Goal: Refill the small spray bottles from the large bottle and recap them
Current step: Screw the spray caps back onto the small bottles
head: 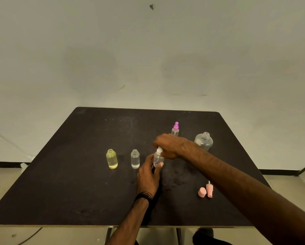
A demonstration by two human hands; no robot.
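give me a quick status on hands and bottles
Left hand holds small spray bottle; right hand on its white spray cap. Large bottle uncapped. Nothing blocking.

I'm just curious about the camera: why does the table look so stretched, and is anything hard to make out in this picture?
Head view: the wide-angle lens splays the black table toward the near edge. Dim, flat light throws only faint shadows on the wall. The clear bottle looks pale and soft against the dark top, and the white spray top under the right hand is slightly blurred.

Dim, soft, even lighting; wide-angle bending at edges; slightly soft focus.
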